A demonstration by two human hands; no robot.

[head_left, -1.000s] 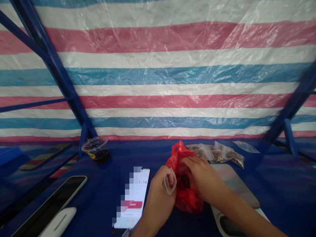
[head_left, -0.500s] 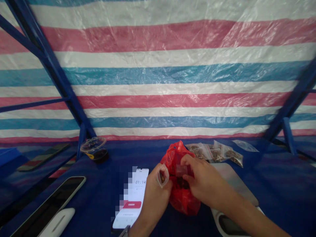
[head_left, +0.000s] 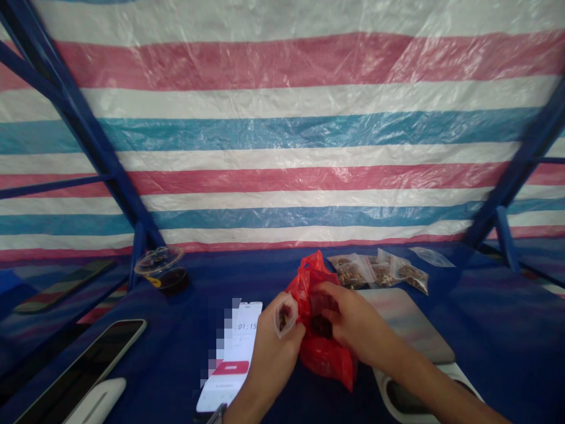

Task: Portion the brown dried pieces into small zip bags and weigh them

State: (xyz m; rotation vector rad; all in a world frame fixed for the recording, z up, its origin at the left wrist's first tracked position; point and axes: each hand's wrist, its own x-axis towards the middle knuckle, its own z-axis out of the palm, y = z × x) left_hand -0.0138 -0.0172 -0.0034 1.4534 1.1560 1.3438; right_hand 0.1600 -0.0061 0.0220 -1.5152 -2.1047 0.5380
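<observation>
My left hand (head_left: 278,344) is closed around a small clear plastic bag (head_left: 285,315), whose open mouth faces up and shows brown bits inside. Its thumb side presses against the near left edge of a red plastic bag (head_left: 326,356), which stands open with dark contents. My right hand (head_left: 348,312) reaches into the mouth of the red bag from the right. Its fingers are curled, and their tips are partly hidden inside, so what they hold cannot be made out.
Several filled clear bags (head_left: 384,274) lie behind a kitchen scale (head_left: 410,324) on the right, with a flat clear bag (head_left: 431,257) beyond. Left are a lit phone (head_left: 236,353) showing a timer, a plastic cup of dark liquid (head_left: 170,280), and a dark-screened phone (head_left: 88,371).
My right hand has dipped deeper into the red bag, and the clear plastic piece at its fingers is out of sight. The left hand keeps hold of its small bag. The view has shifted slightly.
</observation>
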